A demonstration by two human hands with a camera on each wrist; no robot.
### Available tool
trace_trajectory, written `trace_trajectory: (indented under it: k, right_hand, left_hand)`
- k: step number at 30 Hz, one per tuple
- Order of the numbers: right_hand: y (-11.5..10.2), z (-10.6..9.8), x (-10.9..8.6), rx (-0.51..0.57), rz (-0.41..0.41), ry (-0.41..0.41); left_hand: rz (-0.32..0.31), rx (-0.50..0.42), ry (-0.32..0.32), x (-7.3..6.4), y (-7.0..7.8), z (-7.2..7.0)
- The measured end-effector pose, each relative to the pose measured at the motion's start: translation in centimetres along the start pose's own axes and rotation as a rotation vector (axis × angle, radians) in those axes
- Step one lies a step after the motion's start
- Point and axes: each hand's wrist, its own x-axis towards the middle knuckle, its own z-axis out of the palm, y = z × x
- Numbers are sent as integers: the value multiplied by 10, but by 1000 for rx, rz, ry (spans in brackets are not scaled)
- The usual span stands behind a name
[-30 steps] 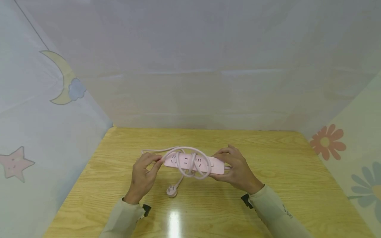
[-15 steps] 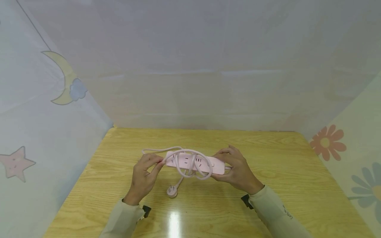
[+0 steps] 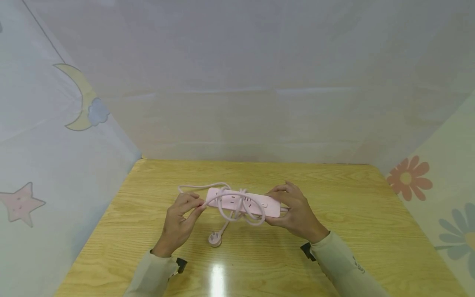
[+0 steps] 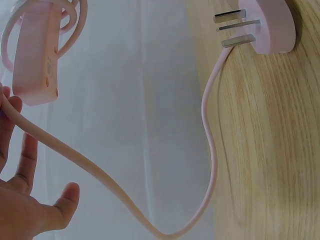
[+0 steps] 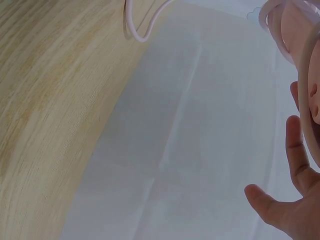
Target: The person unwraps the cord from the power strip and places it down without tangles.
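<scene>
A pink power strip (image 3: 272, 207) is held up over the table, its sockets facing me. My right hand (image 3: 297, 211) grips its right end, where the cord comes out. Its own cord (image 3: 219, 206) is looped around the strip. Between thumb and fingers, my left hand (image 3: 176, 226) pinches the cord beside the strip's left end. The three-pin plug (image 3: 215, 239) hangs below on a free length of cord. The left wrist view shows the plug (image 4: 274, 25) close to the tabletop with its pins out. In the right wrist view, my right hand (image 5: 295, 212) is partly cut off.
The wooden table (image 3: 334, 255) spreads beneath both hands. A pale cloth wall (image 3: 237, 123) rises along its back edge, with printed side panels (image 3: 100, 177) at left and right. Small black pieces (image 3: 307, 251) show at both sleeve cuffs.
The cord's upper loop has dropped lower across the strip's face, uncovering more of the switch end. My left hand still pinches the cord and has barely shifted; the right hand keeps its place.
</scene>
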Motion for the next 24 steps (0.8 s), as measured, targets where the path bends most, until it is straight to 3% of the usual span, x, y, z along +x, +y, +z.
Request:
trace_trajectory:
  k: [7, 24]
  right_hand:
    - [0, 1, 0, -10, -4, 8]
    - [1, 1, -1, -27, -12, 38]
  left_hand:
    - [55, -28, -34, -2, -1, -2]
    - [47, -83, -163, -11, -4, -3]
